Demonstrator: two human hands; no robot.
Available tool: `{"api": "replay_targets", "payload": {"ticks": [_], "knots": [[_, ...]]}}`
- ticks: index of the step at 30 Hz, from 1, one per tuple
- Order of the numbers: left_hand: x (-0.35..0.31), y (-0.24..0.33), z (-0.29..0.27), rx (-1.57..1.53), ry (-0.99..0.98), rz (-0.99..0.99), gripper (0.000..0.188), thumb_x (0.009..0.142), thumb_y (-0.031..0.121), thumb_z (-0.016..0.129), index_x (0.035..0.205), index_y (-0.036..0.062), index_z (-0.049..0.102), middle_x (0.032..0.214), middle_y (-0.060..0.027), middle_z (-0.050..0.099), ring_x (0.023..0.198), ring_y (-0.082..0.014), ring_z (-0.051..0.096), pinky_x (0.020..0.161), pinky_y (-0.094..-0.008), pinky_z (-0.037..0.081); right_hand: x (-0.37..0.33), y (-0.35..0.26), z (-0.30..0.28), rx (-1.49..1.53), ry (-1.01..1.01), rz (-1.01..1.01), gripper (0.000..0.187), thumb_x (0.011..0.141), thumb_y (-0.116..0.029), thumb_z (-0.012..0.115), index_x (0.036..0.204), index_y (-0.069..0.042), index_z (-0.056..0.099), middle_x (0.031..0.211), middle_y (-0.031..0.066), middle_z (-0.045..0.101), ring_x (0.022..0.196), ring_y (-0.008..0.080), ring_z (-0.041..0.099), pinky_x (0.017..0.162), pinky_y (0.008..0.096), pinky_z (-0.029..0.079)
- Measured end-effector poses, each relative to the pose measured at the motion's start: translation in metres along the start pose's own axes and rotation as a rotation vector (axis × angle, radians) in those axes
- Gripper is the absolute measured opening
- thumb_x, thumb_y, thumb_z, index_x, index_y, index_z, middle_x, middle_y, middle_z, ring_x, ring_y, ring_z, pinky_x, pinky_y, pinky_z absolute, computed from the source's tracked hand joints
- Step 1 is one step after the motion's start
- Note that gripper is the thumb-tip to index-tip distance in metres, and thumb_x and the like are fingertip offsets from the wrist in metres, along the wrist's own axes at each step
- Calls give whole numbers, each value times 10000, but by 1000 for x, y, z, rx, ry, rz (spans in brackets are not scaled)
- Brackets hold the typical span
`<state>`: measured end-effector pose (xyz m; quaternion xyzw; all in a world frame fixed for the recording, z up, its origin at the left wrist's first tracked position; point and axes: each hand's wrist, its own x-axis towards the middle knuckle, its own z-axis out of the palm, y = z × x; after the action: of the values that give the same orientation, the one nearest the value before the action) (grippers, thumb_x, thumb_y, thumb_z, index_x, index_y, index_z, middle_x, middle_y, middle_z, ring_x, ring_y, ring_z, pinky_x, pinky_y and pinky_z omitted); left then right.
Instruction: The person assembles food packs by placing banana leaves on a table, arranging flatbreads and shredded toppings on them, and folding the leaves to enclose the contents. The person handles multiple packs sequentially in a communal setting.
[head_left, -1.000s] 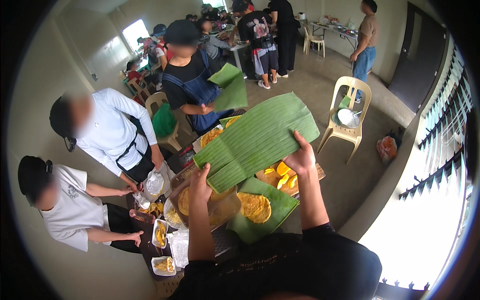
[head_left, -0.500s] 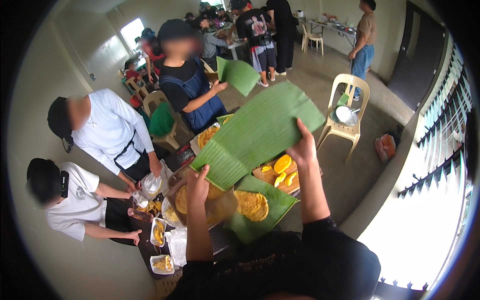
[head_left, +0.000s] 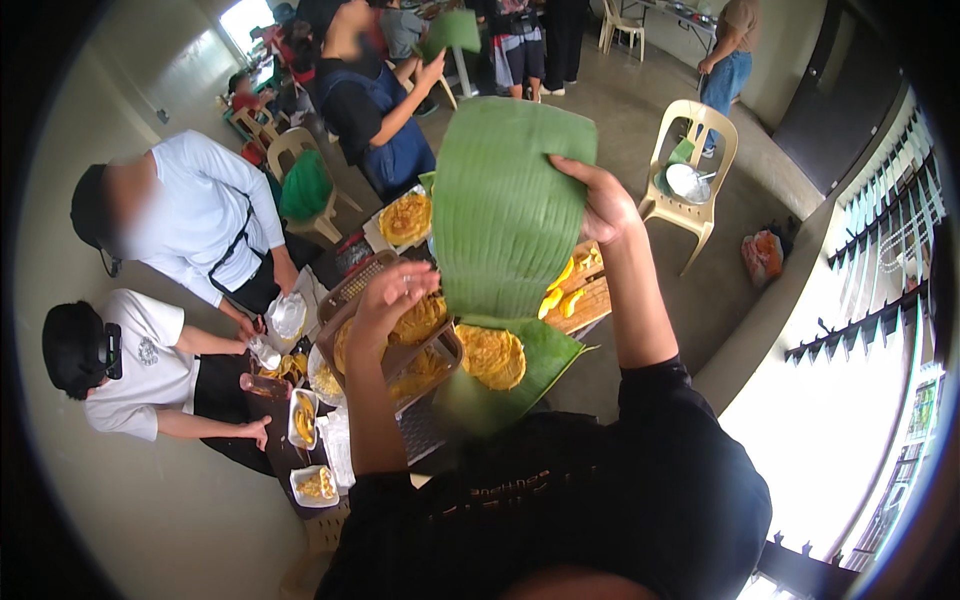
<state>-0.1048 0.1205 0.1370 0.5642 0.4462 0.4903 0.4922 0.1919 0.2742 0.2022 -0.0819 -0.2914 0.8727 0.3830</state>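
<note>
A piece of green banana leaf [head_left: 515, 210] is held up in front of me, its face ribbed with fine lines. My right hand [head_left: 608, 208] grips its right edge, thumb across the near face. Just off its left edge is my left hand [head_left: 382, 300], fingers apart and nothing in it. Beneath, a round, flat yellow-brown cake [head_left: 492, 357] lies on another banana leaf [head_left: 550, 352]. A brown plastic basket [head_left: 372, 268] with more such cakes stands under my left hand. Yellow fruit slices [head_left: 552, 302] rest on a wooden board [head_left: 592, 303], partly hidden by the raised leaf.
Two people stand at the table's left; one holds a clear plastic bag [head_left: 287, 315]. White trays of food [head_left: 316, 486] sit near them. Beyond the table, a person in overalls [head_left: 400, 150] holds a leaf piece. A beige chair [head_left: 690, 150] with a bowl stands at right.
My left hand has let go of the leaf's lower left corner. The leaf has swung from a slanting spread to a more upright, narrower shape in my right hand. My view has tilted down.
</note>
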Motion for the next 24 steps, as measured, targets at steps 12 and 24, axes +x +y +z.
{"api": "replay_targets", "payload": {"ticks": [12,24], "knots": [[10,0,47,-212,187,185,326,837,145,682,1092,-22,566,1032,-53,607,939,-138,555,827,-301,439,11,41,27,-188,-63,295,386,922,-180,547,1206,71,471,1132,182,594,975,247,639,796,356,562],[-10,-22,43,-195,450,20,150,861,108,665,944,-14,639,886,-15,630,796,-74,555,721,-249,441,-37,133,-37,-760,-103,154,400,882,-259,634,1150,35,589,1015,115,664,955,132,600,847,277,470]]}}
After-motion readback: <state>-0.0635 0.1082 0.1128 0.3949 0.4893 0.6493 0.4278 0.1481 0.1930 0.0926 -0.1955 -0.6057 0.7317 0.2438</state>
